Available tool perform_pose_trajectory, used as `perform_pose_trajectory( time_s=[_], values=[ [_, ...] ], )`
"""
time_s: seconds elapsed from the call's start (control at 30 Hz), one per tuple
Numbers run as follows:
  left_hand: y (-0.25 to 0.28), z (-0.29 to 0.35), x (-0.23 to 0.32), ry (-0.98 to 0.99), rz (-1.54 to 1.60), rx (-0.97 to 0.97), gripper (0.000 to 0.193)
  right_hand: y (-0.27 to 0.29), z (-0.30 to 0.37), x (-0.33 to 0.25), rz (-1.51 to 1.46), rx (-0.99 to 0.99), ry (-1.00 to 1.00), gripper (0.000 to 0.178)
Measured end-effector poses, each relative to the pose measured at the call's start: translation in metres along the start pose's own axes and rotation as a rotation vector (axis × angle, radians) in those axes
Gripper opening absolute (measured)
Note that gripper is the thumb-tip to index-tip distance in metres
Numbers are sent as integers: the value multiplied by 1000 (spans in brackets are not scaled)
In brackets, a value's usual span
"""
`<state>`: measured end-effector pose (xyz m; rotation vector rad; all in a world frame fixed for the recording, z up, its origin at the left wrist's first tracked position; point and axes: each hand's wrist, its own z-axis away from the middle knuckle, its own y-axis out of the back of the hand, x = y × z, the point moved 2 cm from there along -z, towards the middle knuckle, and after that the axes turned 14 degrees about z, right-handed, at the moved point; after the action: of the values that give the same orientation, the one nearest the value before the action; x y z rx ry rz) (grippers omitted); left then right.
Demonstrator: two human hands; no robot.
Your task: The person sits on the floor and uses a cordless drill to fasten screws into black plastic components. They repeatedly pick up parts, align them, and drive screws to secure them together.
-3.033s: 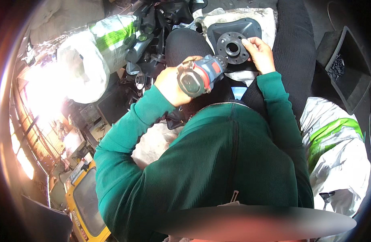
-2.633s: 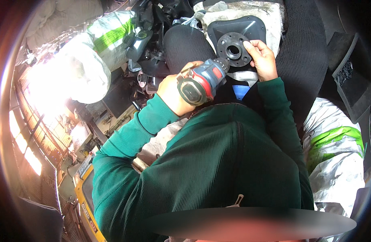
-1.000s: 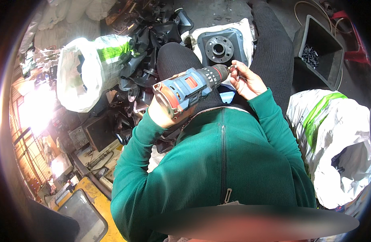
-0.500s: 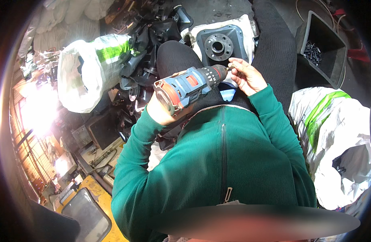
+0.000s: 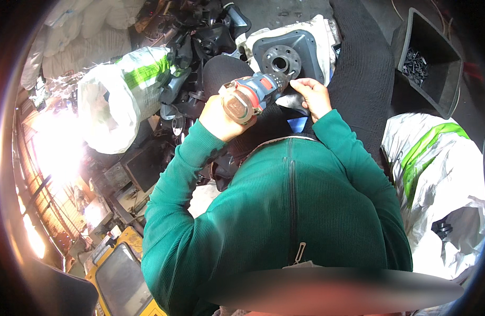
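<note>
Well, the person in green sits with dark-trousered knees apart, and the left hand [image 5: 218, 118] is wrapped firmly round a cordless drill [image 5: 264, 86], blue and black with red patches. Its nose points up and to the right, at the near edge of a black part [image 5: 300, 48]. That part lies between the knees on a white cloth [image 5: 324, 39]: a squarish base with rounded corners and holes along its rim, topped by a round disc with a hole through the middle.

The right hand [image 5: 315, 97] is at the drill's tip, thumb and forefinger brought close together just beside the disc; I can't tell whether something small is pinched there, or whether the tip touches the disc. A bit of blue [image 5: 296, 125] shows near the lap, below that hand.

Over to the right stands a dark bin [image 5: 443, 55], tilted to my eye, with a pile of small dark pieces [image 5: 415, 67] inside. Nearer on that side slumps a white sack with a green band [image 5: 419, 158], black bits showing in its mouth. Another green-banded sack [image 5: 108, 113] gapes on the left, beside a heap of black parts [image 5: 192, 58].
</note>
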<state>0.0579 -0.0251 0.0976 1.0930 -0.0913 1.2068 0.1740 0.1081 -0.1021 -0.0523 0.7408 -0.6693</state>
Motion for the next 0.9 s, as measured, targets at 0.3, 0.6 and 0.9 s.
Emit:
perform_pose_trajectory(
  time_s=[0.3,0.6,0.9],
  values=[
    [18,-31,28,163,68,-101,58,-5,-12,-10,251,65,93,21],
    [19,-52,29,112,36,-131,49,-8,-15,-7,162,-45,70,19],
    [12,-65,47,239,9,-181,43,-1,-13,-10,125,-57,102,14]
  ],
)
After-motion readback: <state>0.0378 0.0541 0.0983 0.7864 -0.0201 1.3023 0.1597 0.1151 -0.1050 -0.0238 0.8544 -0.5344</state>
